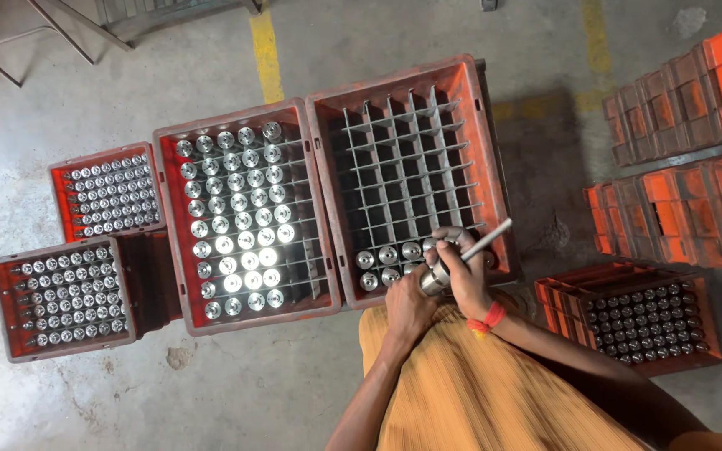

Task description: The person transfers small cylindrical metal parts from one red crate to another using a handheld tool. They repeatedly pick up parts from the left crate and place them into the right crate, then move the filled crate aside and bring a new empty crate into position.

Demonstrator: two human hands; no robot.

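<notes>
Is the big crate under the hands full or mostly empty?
Mostly empty: the crate holds only a few round metal parts in its nearest cells.

the right hand (464, 271) covers most of the shiny metal part (436, 280) it holds, the left hand (409, 309) hides what is under it, the stacked orange crates (695, 92) run off the right edge, and the parts in the dark crate (641, 321) are too small to tell.

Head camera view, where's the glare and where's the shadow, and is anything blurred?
Head view: glare whitens the shiny round metal parts in the middle orange divided crate; a dark shadow lies on the concrete floor right of the nearly empty gridded crate; the right hand holding a metal shaft piece looks sharp, as does the left hand.
</notes>
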